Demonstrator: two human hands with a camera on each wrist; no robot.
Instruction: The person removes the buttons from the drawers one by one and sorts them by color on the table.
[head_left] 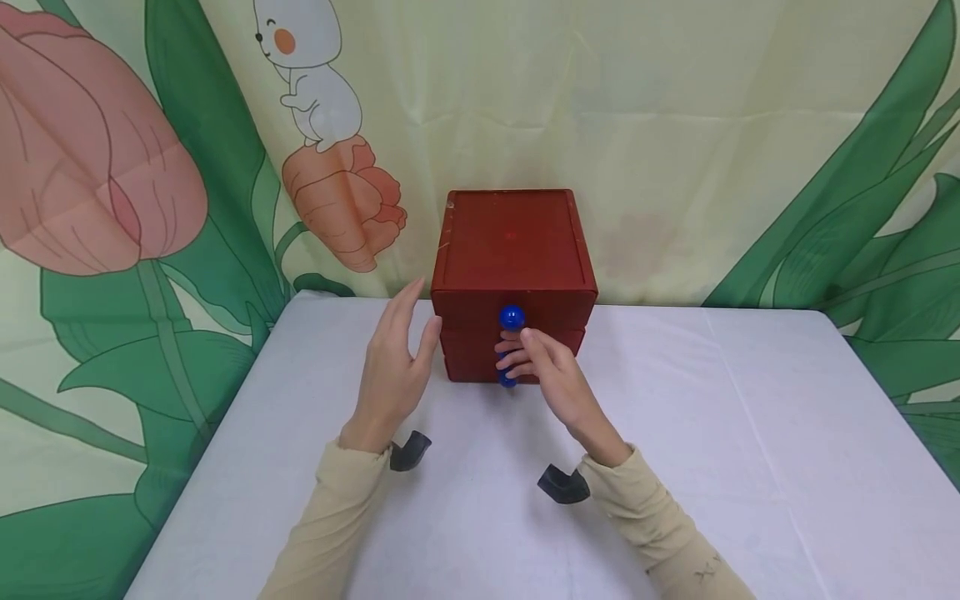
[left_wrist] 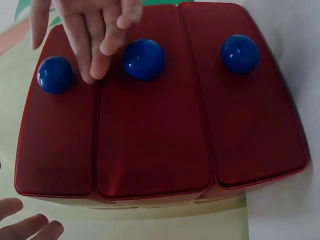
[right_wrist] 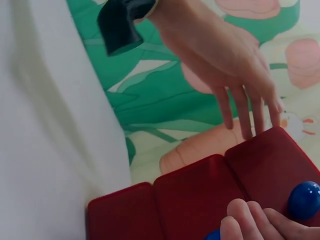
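Observation:
A dark red box [head_left: 513, 242] with three drawers stands on the table, its front facing me. Each drawer front carries a round blue knob: the top knob [head_left: 512, 317], the middle knob [left_wrist: 144, 59] and the bottom knob [left_wrist: 240, 54]. All three drawers look closed. My right hand [head_left: 558, 375] is before the drawer fronts, fingers extended near the top and middle knobs, gripping neither. Beside the box's left side is my left hand [head_left: 390, 367], fingers straight and thumb apart, holding nothing. Whether it touches the box I cannot tell.
A white cloth covers the table [head_left: 712, 433]. Directly behind the box hangs a printed curtain [head_left: 675, 167] with flowers, leaves and a rabbit on a carrot. Black pieces stick out at both wrists, by the beige sleeves [head_left: 330, 517].

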